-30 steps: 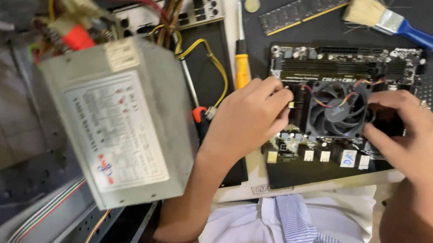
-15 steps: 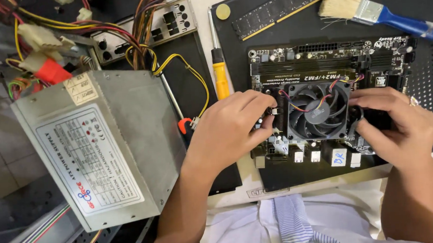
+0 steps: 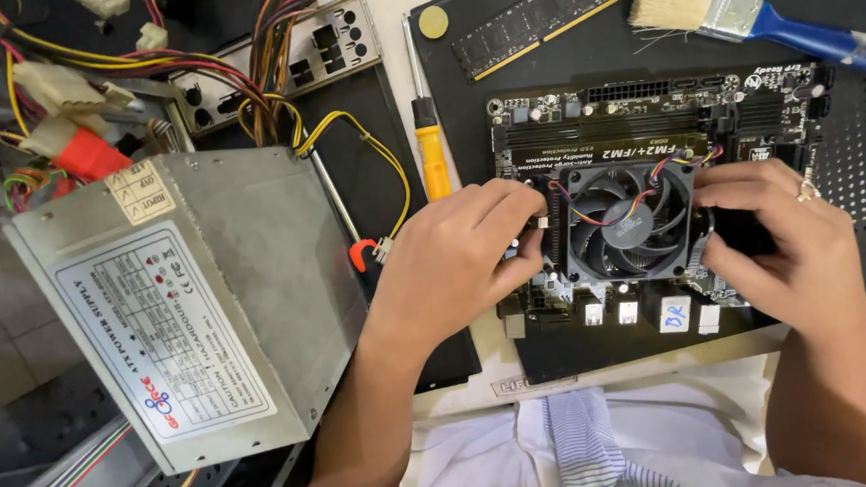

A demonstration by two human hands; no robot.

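Black mat (image 3: pixel 846 108) under motherboard (image 3: pixel 647 130), cooler fan (image 3: pixel 632 223) between left hand (image 3: pixel 459 262) and right hand (image 3: pixel 779 242), both grasping its sides.

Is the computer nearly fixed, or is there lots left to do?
Lots left, it seems. Already out: the power supply lies loose on its side, and the memory stick lies off the board. In hand: the left hand and right hand press on either side of the fan sitting on the motherboard. The screwdriver and brush lie unused.
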